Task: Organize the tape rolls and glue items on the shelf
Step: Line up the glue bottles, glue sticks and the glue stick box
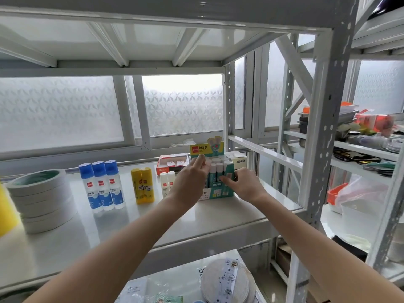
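A teal display box of white-capped glue sticks (218, 189) stands at the right of the white shelf (122, 219). My left hand (191, 182) reaches over the box's left side, its fingertips at the caps. My right hand (242, 184) grips the box's right front corner. To the left stand two small white glue sticks (167, 183), two yellow glue sticks (143, 185) and three blue-capped glue sticks (101, 185). A stack of white tape rolls (40, 200) sits at the far left.
A red-and-white box (172, 164) and a white box (237, 157) lie behind the glue box. A yellow object (5, 211) shows at the left edge. The shelf's upright post (317, 136) rises at the right. Wrapped rolls (227, 281) lie on the lower shelf. Clutter fills the neighbouring shelves (360, 136).
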